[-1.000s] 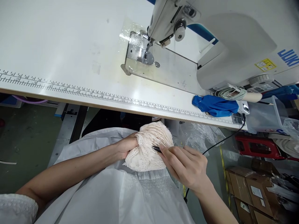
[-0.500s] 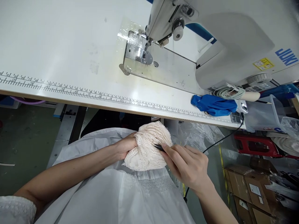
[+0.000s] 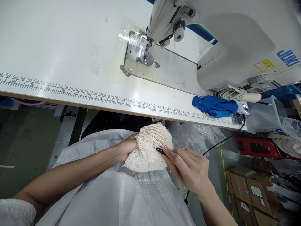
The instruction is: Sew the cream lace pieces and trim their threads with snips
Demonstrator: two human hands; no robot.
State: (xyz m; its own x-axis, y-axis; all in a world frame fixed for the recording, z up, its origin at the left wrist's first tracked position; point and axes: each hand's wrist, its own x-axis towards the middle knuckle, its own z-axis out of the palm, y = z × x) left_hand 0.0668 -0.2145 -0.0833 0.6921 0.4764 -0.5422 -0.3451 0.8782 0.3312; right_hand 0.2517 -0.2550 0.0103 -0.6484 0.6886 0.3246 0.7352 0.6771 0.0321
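Note:
A gathered bundle of cream lace fabric (image 3: 148, 150) is held above my lap, in front of the table edge. My left hand (image 3: 128, 147) grips it from the left, with most of the fingers hidden inside or behind the folds. In my right hand (image 3: 188, 166) is a slim black pointed tool (image 3: 160, 151), pinched between thumb and fingers; its tip touches the folds. Whether it is tweezers or a small snipper, I cannot tell. White cloth (image 3: 101, 201) is spread over my lap beneath both hands.
A white sewing machine (image 3: 225, 40) stands on the white table (image 3: 70, 47), which has a ruler strip (image 3: 101, 95) along its front edge. Blue cloth (image 3: 215, 105) and a coil of cord (image 3: 231, 93) lie at the right. Cardboard boxes (image 3: 251, 188) and a red stool (image 3: 258, 147) are on the floor.
The black tool's tip has shifted down very slightly against the lace, with a small movement of my right hand. My left hand and the bundle stay nearly in place.

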